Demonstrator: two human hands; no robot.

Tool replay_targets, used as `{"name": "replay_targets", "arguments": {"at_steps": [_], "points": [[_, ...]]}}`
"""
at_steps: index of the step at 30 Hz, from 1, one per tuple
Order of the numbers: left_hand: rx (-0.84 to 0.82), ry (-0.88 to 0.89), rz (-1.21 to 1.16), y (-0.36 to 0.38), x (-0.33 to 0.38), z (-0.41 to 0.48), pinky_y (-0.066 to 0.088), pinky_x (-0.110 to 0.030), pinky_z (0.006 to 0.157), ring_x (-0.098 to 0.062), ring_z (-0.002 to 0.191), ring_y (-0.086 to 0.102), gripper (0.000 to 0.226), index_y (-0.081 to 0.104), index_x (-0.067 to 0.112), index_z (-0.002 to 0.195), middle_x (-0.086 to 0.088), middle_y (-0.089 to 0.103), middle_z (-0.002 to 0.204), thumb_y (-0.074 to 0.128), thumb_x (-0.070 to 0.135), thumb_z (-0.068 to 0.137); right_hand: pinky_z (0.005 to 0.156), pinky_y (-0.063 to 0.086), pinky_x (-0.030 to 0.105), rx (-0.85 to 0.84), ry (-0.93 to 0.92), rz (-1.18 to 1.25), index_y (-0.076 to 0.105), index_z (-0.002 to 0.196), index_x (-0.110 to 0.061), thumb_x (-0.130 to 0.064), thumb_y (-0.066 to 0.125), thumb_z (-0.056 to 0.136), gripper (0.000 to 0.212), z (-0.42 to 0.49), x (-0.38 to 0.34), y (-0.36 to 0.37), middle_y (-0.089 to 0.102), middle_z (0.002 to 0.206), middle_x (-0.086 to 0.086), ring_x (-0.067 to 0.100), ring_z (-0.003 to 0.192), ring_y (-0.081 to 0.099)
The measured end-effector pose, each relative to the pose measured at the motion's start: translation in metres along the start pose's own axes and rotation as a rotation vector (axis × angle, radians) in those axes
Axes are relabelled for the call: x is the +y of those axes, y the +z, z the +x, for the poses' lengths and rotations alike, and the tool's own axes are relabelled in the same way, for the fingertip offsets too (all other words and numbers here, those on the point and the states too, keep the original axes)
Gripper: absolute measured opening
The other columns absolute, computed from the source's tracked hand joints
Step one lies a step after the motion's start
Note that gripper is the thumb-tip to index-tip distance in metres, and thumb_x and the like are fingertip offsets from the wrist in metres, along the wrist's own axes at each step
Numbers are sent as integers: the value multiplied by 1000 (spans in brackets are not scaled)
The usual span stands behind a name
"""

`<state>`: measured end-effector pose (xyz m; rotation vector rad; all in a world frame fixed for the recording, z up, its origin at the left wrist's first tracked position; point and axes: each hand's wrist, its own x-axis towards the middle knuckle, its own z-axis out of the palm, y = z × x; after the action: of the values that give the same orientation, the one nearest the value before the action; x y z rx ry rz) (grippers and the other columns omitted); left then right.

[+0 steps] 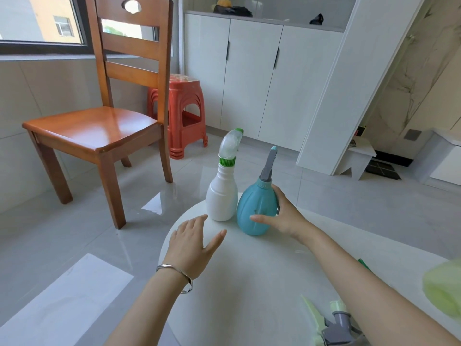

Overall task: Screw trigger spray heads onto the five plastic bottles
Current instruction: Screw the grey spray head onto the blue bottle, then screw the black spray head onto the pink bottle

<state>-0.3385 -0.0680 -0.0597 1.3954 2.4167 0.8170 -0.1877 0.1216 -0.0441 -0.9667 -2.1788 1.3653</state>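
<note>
A white bottle [221, 196] with a green-collared clear trigger head stands upright at the far edge of the round white table [249, 283]. Beside it on the right stands a teal round bottle [254, 208] with a grey trigger head on top. My right hand [282, 216] wraps around the teal bottle's right side, thumb on its front. My left hand [192, 243] hovers flat over the table, fingers spread, just left of the white bottle and holding nothing. A loose grey and pale green trigger head [334, 323] lies at the near edge, partly hidden under my right forearm.
A blurred pale green object [444, 288] sits at the right edge, close to the camera. Beyond the table stand a wooden chair [99, 131] and a red plastic stool [185, 116] on the glossy tiled floor. White cabinets [262, 78] line the back wall.
</note>
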Motion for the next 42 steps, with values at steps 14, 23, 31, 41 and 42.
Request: {"name": "replay_targets", "arguments": {"at_steps": [14,23,31,41,42], "points": [[10,107,-63,0,32,-12,42,-23,74,-10,96,54,44,54,28,115,7,59,110,38,59,89,109,30,29,204,-99,123,31,140,-34,-27,80,73,83,-67,-22,-19,33,149,-13,10,135,35],[-113,343,-110,50,122,-39,46,-29,85,-11,108,55,42,56,26,116,7,59,120,42,56,91,97,26,2,482,-164,-123,45,129,-39,-26,76,77,62,-205,1,-81,40,137,-25,-17,127,31],[-186,563,-10,109,195,-71,43,-25,82,-11,113,50,40,55,29,117,10,57,123,42,56,91,115,20,44,855,-105,-731,53,129,-13,-19,81,71,65,-295,36,-166,39,148,9,30,140,30],[-204,660,76,145,225,-92,34,-27,101,-14,129,42,42,56,25,124,7,55,132,48,50,91,109,29,52,1124,99,-612,39,136,3,-21,89,59,95,-363,109,-231,43,141,23,42,134,37],[-204,661,71,147,228,-93,34,-27,102,-15,129,41,42,56,24,124,6,55,132,49,50,91,110,29,49,1142,102,-543,35,138,3,-18,89,58,98,-365,117,-234,44,140,22,40,133,38]]}}
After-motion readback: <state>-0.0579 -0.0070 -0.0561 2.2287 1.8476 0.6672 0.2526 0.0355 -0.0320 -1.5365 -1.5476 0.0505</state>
